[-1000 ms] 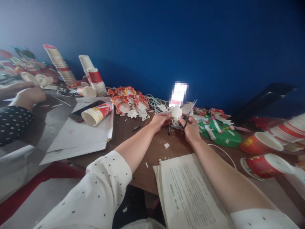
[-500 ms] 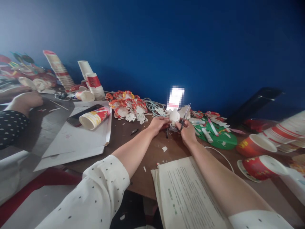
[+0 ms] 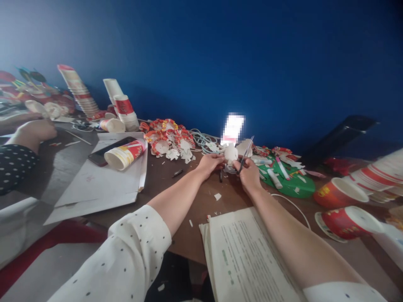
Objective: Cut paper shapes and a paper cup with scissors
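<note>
Over the middle of the brown table, my left hand (image 3: 210, 164) is closed on the left edge of a white paper cutout (image 3: 231, 154). My right hand (image 3: 249, 173) grips a pair of scissors (image 3: 244, 159), blades pointing up and away, and its fingertips are at the cutout's lower right edge. The scissors' handles are mostly hidden by my fingers. A lit phone screen (image 3: 233, 126), blurred out, stands right behind the cutout. Below my hands lie small paper scraps (image 3: 217, 196), and a dark pen-like thing (image 3: 221, 175) is between them.
Cut red and white paper pieces (image 3: 171, 140) are heaped left of my hands. A green disc (image 3: 302, 188) with markers lies right. Paper cups (image 3: 341, 193) stand further right; a cup stack (image 3: 126, 113) is back left. A booklet (image 3: 242, 251) lies in front. A co-worker's hand (image 3: 37, 130) is far left.
Both hands keep nearly the same place and hold. The scissors and the cutout have shifted very slightly to the right in the view.
</note>
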The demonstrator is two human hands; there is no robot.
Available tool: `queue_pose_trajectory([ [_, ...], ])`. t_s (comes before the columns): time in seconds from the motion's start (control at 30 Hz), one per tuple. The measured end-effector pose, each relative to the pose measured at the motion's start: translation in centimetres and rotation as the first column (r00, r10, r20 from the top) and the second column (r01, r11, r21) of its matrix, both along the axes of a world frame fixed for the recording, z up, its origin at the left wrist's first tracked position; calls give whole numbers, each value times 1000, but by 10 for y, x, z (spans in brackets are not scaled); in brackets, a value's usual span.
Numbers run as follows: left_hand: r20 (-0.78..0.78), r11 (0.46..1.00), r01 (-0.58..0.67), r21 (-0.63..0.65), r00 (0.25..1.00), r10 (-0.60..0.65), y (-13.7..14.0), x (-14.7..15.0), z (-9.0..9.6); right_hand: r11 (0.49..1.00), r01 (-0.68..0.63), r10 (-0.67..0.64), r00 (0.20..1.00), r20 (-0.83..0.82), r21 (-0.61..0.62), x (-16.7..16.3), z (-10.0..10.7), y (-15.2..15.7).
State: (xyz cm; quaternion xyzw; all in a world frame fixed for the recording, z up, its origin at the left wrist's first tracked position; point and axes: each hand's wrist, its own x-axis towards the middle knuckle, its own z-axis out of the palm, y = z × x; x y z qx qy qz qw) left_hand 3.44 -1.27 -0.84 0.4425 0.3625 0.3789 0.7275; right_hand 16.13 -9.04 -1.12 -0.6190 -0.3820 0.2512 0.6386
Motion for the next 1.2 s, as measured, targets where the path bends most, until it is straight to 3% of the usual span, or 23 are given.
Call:
queue_pose_trajectory([
  [0.57,4,997,41,63,999,-42,4,0,-6,1000,-5,5,1000,-15,-12,4,-3,2],
  [0.87,19,999,-54,7,998,54,1,1,-2,999,-3,5,999,42,-50,2,-1,-1],
  [1.2,11,1000,-12,7,1000,12,2,0,-2,999,-17,18,1000,15,-43,1,1,-1],
])
